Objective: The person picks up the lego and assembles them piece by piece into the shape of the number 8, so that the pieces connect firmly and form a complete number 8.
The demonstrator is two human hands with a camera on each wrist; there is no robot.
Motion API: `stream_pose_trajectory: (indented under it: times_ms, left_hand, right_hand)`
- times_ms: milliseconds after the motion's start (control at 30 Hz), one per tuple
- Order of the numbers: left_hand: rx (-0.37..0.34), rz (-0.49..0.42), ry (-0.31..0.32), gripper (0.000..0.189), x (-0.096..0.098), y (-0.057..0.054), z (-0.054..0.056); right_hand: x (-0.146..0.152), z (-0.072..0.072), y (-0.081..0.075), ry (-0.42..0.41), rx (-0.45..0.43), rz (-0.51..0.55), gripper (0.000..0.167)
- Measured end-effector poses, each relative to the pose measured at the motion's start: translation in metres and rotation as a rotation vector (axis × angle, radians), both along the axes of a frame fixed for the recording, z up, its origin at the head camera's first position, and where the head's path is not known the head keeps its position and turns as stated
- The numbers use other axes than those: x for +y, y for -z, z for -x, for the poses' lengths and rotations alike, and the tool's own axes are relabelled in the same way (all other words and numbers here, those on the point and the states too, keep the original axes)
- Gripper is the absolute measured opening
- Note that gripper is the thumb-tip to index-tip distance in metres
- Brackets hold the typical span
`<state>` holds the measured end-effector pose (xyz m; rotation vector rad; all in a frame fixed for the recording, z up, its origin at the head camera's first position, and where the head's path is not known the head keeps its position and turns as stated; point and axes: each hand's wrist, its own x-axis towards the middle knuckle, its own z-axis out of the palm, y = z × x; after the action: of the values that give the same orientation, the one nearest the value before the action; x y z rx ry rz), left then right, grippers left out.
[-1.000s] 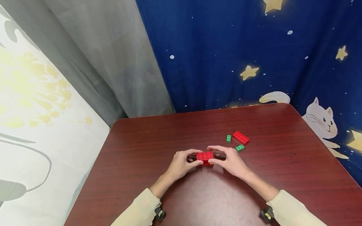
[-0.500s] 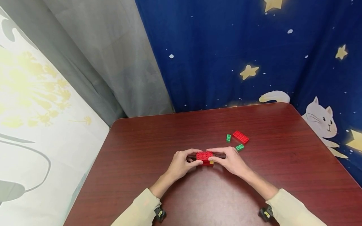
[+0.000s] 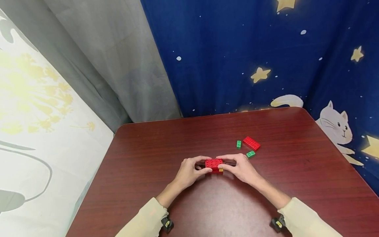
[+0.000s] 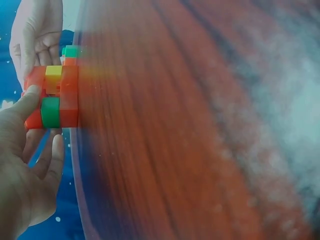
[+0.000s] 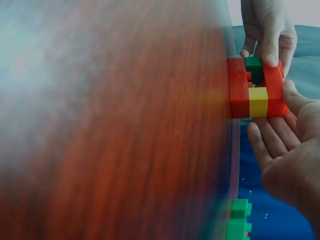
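Nearest, 2 pale sleeves (image 3: 145,220), each with a dark wrist camera (image 3: 167,224), reach in over the counter (image 3: 148,141). The left hand (image 3: 188,171) and right hand (image 3: 243,169) pinch opposite ends of an upper red brick (image 3: 213,163), thumbs on its near side, fingertips at its far edge; each hand is parted only as wide as the brick. Gripping both ends likely keeps it level and any pressure even.

That brick tops a small stack on the counter, directly before the person. Beneath it, a yellow brick (image 5: 258,102) sits toward the right hand and a green brick (image 5: 253,70) toward the left, with a gap showing between, so they seem to act as 2 supports. Both stand on a lower red brick (image 5: 238,92), presumably a steady base.

Farther off to the right lie a loose red brick (image 3: 251,143) and 2 loose green bricks (image 3: 250,154), studs up, perhaps set there to be reachable yet out of the way. Behind hang a grey curtain (image 3: 118,65) and a blue curtain (image 3: 231,49).
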<state>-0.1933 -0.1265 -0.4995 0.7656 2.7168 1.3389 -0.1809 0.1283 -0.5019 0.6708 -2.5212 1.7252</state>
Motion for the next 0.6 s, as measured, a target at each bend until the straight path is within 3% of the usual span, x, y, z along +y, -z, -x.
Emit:
stream_pose_trajectory:
  times_ms: [367,600]
  left_hand:
    - [0.049,0.041,0.051,0.052,-0.0016,-0.0014,0.0]
    - [0.03,-0.084,0.036,0.042,-0.0058,-0.0026,-0.0036]
  right_hand:
    - [0.0037,0.0,-0.0003,-0.009,-0.049,0.0,0.043]
    - [0.0056,-0.0022,-0.0072,0.006,-0.039,-0.021,0.047]
